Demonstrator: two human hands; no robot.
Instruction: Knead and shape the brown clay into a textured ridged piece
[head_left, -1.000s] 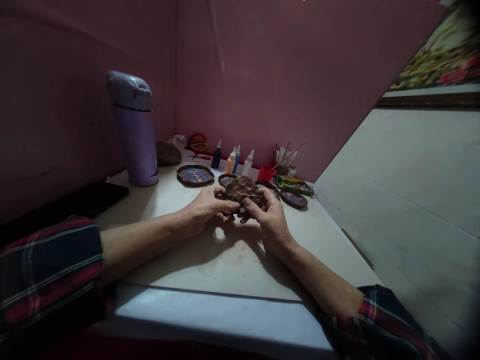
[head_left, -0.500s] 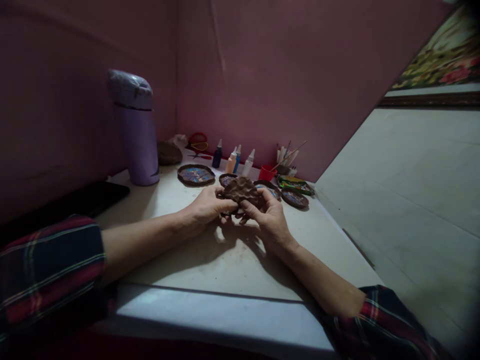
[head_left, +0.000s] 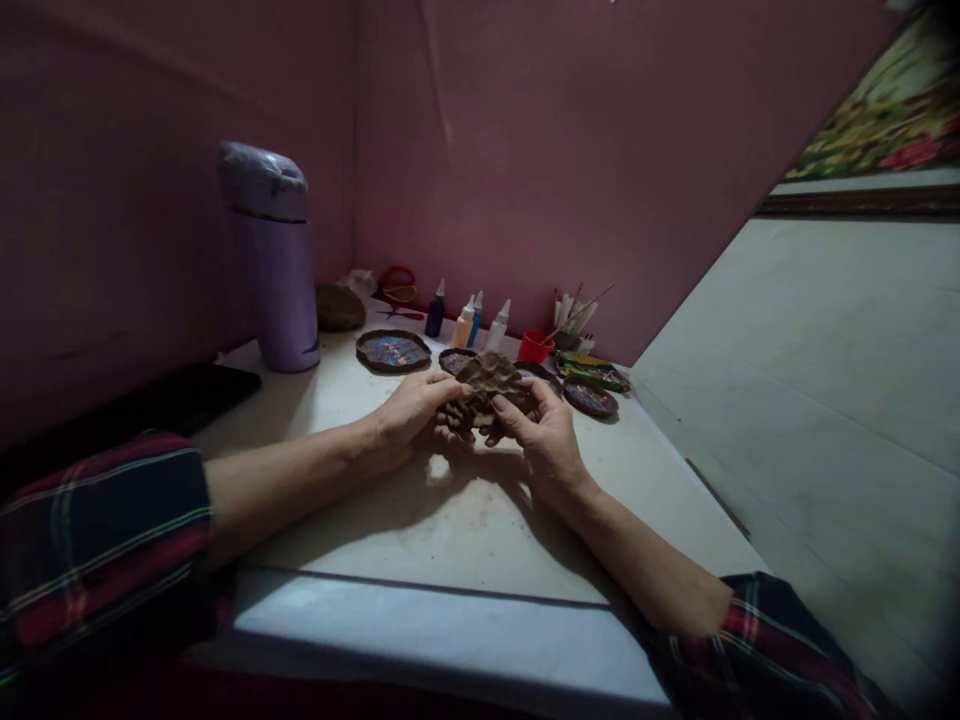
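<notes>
Between my two hands, just above the white tabletop (head_left: 487,540), is a flattened, lumpy piece of brown clay (head_left: 491,385). My left hand (head_left: 412,410) grips its left side, thumb on top and fingers underneath. On the opposite side my right hand (head_left: 551,435) pinches it, the thumb pressing on the near face. The clay's edge is uneven and its underside is mostly hidden by my fingers. Behind it lie brown clay dishes with blue-speckled insides: a larger one (head_left: 394,351) to the left and a small one (head_left: 591,397) to the right, with others partly covered.
A tall purple flask (head_left: 276,270) stands at the left beside a flat black object (head_left: 202,390). Along the back are a clay lump (head_left: 339,307), scissors (head_left: 399,285), dropper bottles (head_left: 463,325), a red cup (head_left: 535,347), brushes (head_left: 576,312) and a green packet (head_left: 592,371).
The clay has shifted slightly to the right and tilted in my hands. My left thumb has moved up along its left edge; my right hand keeps its pinch.
</notes>
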